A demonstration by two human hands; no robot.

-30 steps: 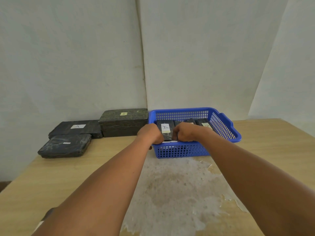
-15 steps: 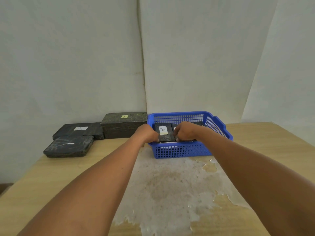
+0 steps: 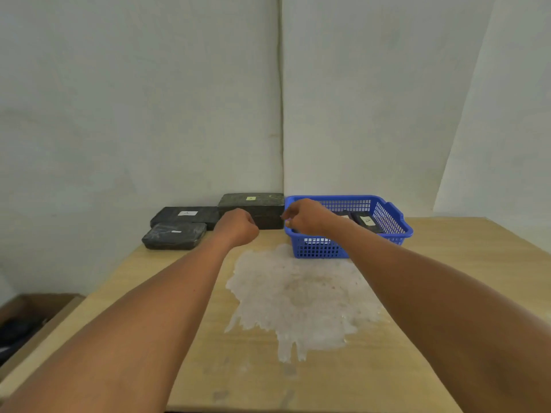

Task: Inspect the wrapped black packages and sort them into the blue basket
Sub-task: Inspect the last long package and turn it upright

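Observation:
The blue basket stands at the back right of the table with black labelled packages lying inside. Left of it, a thick black package sits against the wall. Two flatter black packages lie further left. My left hand hovers in front of the thick package, fingers curled and holding nothing. My right hand is over the basket's left rim, fingers loosely curled and empty.
The wooden table has a large pale worn patch in its middle. White walls meet in a corner behind the packages. A dark box sits low at the left, beside the table's edge.
Both hands let go of the labelled package inside the basket and moved left. The left hand left the basket and now hangs before the thick package.

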